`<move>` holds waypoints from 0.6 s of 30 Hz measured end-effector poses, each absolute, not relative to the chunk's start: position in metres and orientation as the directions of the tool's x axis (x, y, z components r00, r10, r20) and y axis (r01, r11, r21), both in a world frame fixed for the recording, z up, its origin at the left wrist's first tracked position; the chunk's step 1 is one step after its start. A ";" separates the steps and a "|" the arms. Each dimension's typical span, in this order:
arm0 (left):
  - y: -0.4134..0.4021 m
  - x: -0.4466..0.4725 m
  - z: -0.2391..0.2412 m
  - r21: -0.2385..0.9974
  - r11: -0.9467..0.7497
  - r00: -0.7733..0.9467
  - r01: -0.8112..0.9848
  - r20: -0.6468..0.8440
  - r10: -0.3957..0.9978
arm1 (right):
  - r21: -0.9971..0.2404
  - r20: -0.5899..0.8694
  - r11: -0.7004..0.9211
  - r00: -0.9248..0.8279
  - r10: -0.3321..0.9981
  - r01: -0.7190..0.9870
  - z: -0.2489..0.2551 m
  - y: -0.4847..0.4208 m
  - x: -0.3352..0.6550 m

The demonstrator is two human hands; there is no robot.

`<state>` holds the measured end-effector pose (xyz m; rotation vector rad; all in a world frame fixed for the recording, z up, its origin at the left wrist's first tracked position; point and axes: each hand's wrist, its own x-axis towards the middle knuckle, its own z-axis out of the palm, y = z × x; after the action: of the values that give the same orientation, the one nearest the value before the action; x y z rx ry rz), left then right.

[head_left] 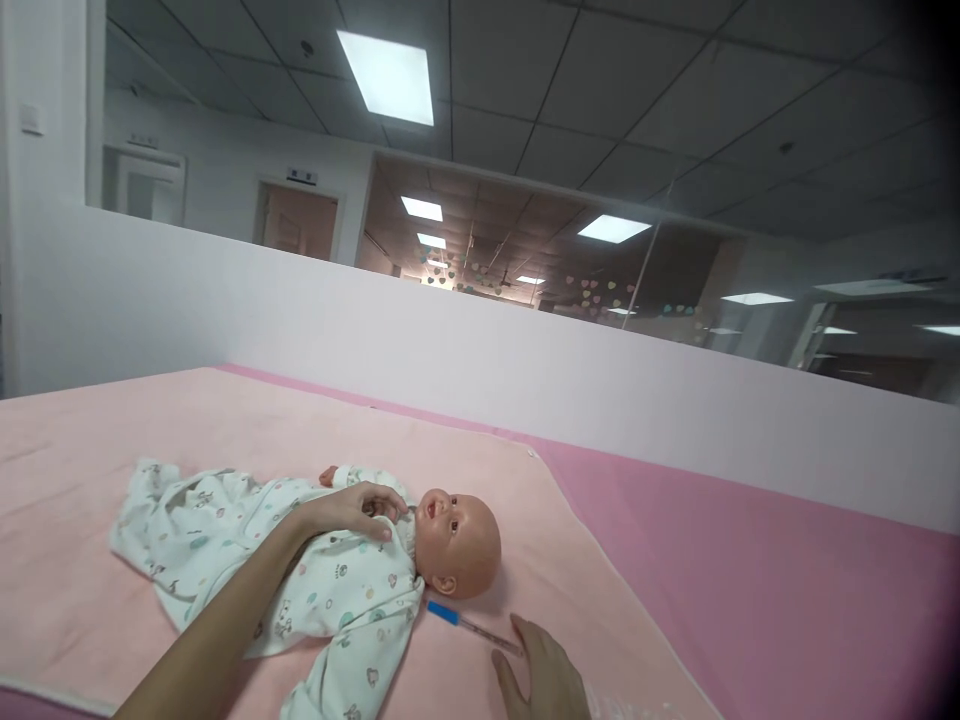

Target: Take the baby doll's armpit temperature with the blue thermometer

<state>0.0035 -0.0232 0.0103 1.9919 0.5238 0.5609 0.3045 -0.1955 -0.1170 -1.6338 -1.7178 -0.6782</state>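
Blue-capped, a slender stick [480,631] lies slantwise on a pink blanket [600,620], its cap toward the shoulder of a bald doll [469,545], clear end at a person's right hand [547,670], thumb and fingers parted; contact is unclear. The left hand [349,510], loosely curved, rests on the supine doll's printed white clothing [315,590].

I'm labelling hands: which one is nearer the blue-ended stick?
The right hand, beside the thin end of the blue-ended stick; whether it touches is unclear. The left hand is at the upper chest of the doll.
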 end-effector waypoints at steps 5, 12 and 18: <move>-0.020 0.007 0.010 0.903 -0.393 0.759 0.171 0.134 0.638 | -0.215 0.672 0.063 0.101 0.734 0.975 -0.118 -0.180 0.288; -0.014 0.007 0.006 0.845 -0.490 0.755 0.217 0.172 0.632 | -0.318 0.606 0.169 0.063 0.793 0.933 -0.099 -0.172 0.273; -0.018 -0.001 0.013 0.790 -0.571 0.833 0.223 0.150 0.533 | -0.522 0.528 0.200 0.130 0.839 0.829 -0.081 -0.179 0.262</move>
<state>-0.0011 -0.0177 0.0129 2.1810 0.5502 0.4782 0.2620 -0.1787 -0.0809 -1.5957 -1.6633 0.0148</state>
